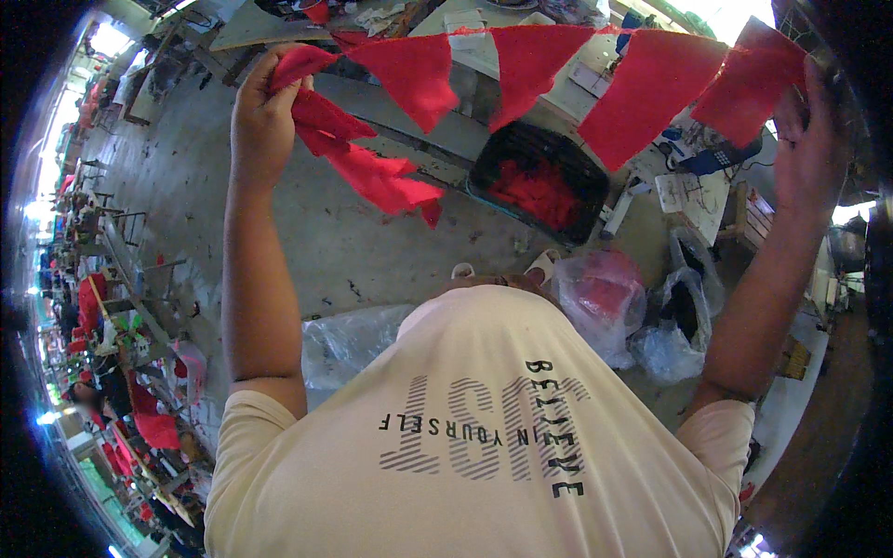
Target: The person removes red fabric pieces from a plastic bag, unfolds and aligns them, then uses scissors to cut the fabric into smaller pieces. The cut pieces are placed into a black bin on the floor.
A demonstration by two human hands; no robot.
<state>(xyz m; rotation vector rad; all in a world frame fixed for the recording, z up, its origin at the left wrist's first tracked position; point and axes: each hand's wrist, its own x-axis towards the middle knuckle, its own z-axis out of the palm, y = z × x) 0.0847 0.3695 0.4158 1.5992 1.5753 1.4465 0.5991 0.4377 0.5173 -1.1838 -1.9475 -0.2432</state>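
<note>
Between my raised hands stretches a string of red fabric pennants (539,70), joined along the top edge. My left hand (263,112) is closed on its left end, where several pieces are bunched and hang down in folds. Off to the right, my right hand (805,126) grips the other end by its last pennants, its fingers partly hidden behind the cloth. The pennants hang spread out in a row. Below their middle, a black crate (595,181) on the floor holds a heap of red cloth pieces (535,193).
Clear plastic bags (609,307) lie near my feet, one with red cloth inside. A plastic sheet (349,344) lies on the floor to the left. Worktables (693,200) with tools and scraps stand ahead and right. Further benches with red cloth (153,423) line the far left.
</note>
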